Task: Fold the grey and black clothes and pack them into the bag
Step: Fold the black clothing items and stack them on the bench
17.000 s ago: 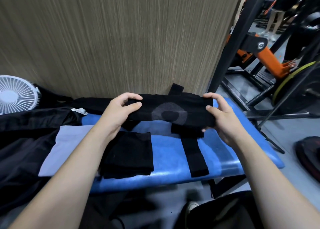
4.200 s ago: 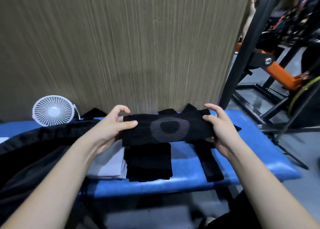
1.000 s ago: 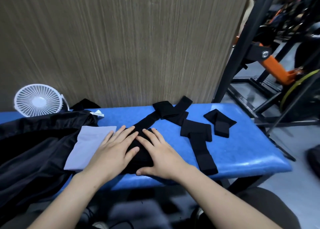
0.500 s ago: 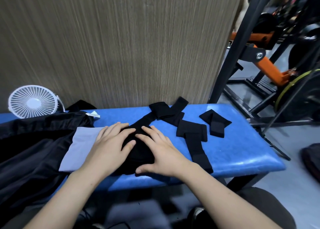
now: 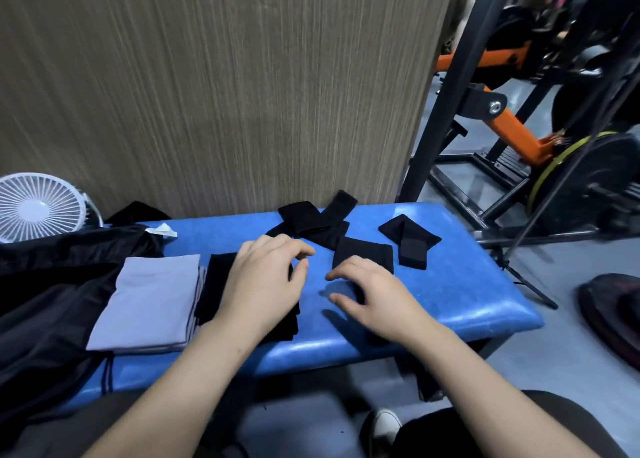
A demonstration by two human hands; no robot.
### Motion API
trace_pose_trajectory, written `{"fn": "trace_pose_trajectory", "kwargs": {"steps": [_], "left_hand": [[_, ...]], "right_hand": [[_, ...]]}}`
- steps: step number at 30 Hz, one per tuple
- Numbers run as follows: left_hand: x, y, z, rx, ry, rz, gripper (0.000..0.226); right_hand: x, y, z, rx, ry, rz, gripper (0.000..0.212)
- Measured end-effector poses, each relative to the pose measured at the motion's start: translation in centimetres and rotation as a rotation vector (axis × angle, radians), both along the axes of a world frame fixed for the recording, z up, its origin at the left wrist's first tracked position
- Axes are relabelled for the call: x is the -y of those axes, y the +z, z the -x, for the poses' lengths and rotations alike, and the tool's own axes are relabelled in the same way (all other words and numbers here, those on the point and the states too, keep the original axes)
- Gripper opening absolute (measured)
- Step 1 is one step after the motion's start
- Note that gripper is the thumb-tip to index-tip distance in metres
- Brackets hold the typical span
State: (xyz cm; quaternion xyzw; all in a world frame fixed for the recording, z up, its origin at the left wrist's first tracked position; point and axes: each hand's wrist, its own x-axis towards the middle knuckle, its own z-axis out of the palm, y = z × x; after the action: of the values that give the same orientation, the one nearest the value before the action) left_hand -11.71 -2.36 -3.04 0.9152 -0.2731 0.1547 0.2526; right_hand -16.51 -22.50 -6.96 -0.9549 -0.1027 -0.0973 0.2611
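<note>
A folded grey garment (image 5: 149,301) lies on the blue bench (image 5: 460,294). Right beside it sits a folded black stack (image 5: 216,284). My left hand (image 5: 266,281) hovers over that stack's right part with curled fingers and holds nothing. My right hand (image 5: 372,294) is just right of it, fingers apart and bent, over a black strap piece (image 5: 363,253). More black pieces lie farther back: a crossed pile (image 5: 313,223) and a small folded piece (image 5: 410,239). The black bag (image 5: 45,301) lies open at the left.
A white fan (image 5: 36,206) stands at the back left against the wood-grain wall. Black and orange gym machines (image 5: 519,128) with a weight plate fill the right. A dark object (image 5: 613,315) lies on the floor beyond the bench's right end.
Both hands have lifted off the black stack they were pressing flat. They have shifted right and their fingers have curled.
</note>
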Motion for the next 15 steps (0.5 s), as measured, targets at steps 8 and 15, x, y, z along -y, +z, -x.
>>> {"fn": "trace_pose_trajectory", "kwargs": {"steps": [8,15], "left_hand": [[6.7,-2.8,-0.4,-0.012,-0.118,-0.117,0.027],[10.3,-4.6,-2.3,-0.151,-0.117,-0.166,0.043]], "right_hand": [[5.0,-1.9,2.5,-0.179,-0.235,0.197,0.071],[5.5,-1.8,2.2,-0.245,-0.146,0.303,0.061]]}}
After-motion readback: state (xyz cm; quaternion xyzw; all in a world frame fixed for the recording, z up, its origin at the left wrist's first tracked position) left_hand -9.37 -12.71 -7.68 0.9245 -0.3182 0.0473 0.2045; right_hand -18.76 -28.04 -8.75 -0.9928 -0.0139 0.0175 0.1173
